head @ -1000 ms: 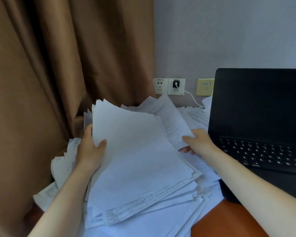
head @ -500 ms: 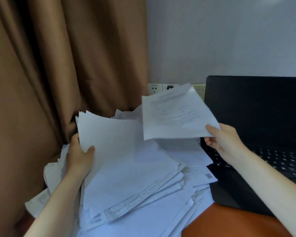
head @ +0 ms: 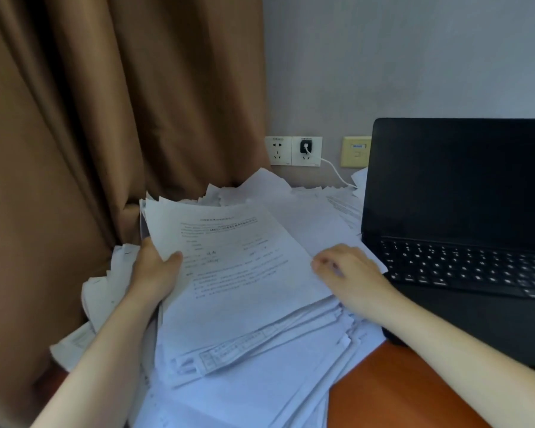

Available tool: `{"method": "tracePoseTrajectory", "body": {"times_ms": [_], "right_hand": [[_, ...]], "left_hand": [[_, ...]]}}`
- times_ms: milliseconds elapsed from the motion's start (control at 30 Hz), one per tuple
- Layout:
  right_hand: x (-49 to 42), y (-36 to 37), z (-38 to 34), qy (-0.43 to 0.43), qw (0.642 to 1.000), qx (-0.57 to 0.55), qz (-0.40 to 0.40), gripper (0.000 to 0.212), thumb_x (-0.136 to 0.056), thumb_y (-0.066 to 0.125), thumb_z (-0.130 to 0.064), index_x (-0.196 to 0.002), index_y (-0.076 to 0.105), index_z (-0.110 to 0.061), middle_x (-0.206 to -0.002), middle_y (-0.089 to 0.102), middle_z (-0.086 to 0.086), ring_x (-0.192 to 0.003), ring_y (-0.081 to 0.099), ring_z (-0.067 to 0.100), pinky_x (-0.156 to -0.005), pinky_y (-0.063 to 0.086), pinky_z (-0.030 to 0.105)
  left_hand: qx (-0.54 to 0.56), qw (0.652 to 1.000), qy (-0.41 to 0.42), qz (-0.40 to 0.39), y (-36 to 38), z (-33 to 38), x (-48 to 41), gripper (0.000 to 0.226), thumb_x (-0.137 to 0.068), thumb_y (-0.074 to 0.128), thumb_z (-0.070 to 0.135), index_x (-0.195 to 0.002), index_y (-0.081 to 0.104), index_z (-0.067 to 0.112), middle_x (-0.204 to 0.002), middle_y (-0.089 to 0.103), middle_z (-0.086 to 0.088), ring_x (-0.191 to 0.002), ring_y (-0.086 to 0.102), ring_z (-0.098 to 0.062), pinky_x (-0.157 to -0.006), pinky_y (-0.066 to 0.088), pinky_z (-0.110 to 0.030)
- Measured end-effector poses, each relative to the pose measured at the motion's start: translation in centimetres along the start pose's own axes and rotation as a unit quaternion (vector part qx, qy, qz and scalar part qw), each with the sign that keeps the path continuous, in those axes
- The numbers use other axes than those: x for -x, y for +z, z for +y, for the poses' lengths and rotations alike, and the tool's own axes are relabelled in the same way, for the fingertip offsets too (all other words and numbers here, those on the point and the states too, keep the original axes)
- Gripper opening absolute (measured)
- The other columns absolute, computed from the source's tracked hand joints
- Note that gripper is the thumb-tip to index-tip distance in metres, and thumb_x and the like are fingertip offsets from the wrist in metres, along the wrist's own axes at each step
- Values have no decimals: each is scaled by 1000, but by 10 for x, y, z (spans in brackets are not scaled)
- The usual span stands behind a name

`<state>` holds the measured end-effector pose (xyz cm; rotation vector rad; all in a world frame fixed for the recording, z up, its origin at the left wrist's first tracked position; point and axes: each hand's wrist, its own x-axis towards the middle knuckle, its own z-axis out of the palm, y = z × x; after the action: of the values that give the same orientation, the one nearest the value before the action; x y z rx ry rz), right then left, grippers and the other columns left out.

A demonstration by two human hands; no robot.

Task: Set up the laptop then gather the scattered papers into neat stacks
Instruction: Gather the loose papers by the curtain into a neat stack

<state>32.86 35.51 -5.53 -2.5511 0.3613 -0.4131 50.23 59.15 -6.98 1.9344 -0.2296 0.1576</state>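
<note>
My sheaf of papers (head: 229, 329) lies tilted just left of the open laptop (head: 464, 217), with a printed top sheet (head: 244, 261) facing up. My left hand (head: 155, 273) grips the sheaf at the edge farthest from the laptop, thumb pressed on the print and fingers curled out of sight beneath. My right hand (head: 349, 273) is at the top sheet's laptop-side edge, touching or just over it. It is blurred, so I cannot tell whether it pinches the page or only rests there.

More loose papers (head: 105, 291) spill out from under the sheaf, away from the laptop and back toward the wall behind it. The sheets nearest me are fanned out of line, so the stack is not yet square.

I judge the paper light, limp and slick sheet on sheet. A one-sided grip will let it droop and slide apart. The sheaf is best taken by both long edges, thumbs on top and fingers under, then tapped on the tabletop (head: 408, 396) to even it.

The laptop's screen is dark and its keyboard is bare. A brown curtain (head: 90, 134) hangs on the far side of the papers from the laptop. Behind the laptop's left corner are the wall sockets (head: 278, 151), one holding a black plug (head: 306, 146) whose white cable (head: 334, 169) runs toward the laptop.
</note>
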Motion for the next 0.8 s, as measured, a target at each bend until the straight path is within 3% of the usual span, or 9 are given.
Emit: {"method": "tracePoseTrajectory", "body": {"times_ms": [100,167,200,267,333,500,567,633,800], "right_hand": [[-11,-12,19,87,974,207,28,50,-97,36,-48,-137,43,-20,-140,41,4,-124,39,26,-99,34,40],[-17,-18,32,134,956,261,22,54,-95,43,-47,-138,39,-15,-136,42,8,-123,38,29,-97,34,39],[-19,-21,36,145,963,224,33,53,-93,49,-44,-136,41,-13,-131,46,9,-120,42,28,-95,37,39],[-22,-27,37,145,986,25,74,43,-90,60,-27,-127,50,-10,-116,56,6,-106,51,23,-84,43,32],[-24,-28,36,134,975,-152,87,29,-87,65,-12,-115,59,-10,-107,64,3,-95,58,18,-70,44,26],[-24,-24,38,123,946,-288,89,19,-89,60,-3,-107,64,-8,-99,67,5,-91,63,20,-66,47,23],[-21,-21,36,114,945,-293,90,12,-92,55,-4,-90,65,-11,-89,66,4,-83,63,19,-58,48,18],[-19,-17,35,87,961,-232,124,29,-96,48,-5,-71,58,-17,-72,60,-2,-68,58,12,-46,43,10],[-14,-26,37,13,946,-151,285,43,-95,41,-3,-56,41,-20,-56,44,-5,-49,45,1,-45,34,10]], "left_hand": [[19,1000,10,21,0,2,1,40,-91,51,0,-131,45,4,-123,57,-12,-116,52,-29,-89,39,-29],[37,999,8,32,-1,2,1,41,-92,51,1,-132,44,5,-120,56,-9,-116,52,-27,-89,38,-29],[41,999,7,33,-1,3,1,42,-92,51,1,-133,43,5,-122,55,-9,-115,51,-27,-89,38,-29],[44,998,7,32,-2,4,2,42,-93,51,3,-133,41,6,-126,55,-12,-115,51,-27,-89,38,-29],[48,998,14,31,-2,6,3,42,-93,51,3,-133,41,6,-127,54,-13,-113,51,-25,-87,38,-29],[59,998,28,12,-1,9,5,40,-94,52,5,-133,42,7,-122,54,-9,-100,49,-17,-79,40,-29],[52,998,32,7,0,9,5,39,-94,52,5,-131,44,8,-120,55,-8,-99,49,-16,-75,42,-26],[52,998,34,8,1,10,5,38,-93,52,4,-131,45,6,-120,56,-9,-99,50,-17,-79,41,-29],[52,998,36,-5,-2,10,7,39,-93,53,7,-131,45,9,-118,56,-5,-100,52,-19,-82,42,-31]]}}
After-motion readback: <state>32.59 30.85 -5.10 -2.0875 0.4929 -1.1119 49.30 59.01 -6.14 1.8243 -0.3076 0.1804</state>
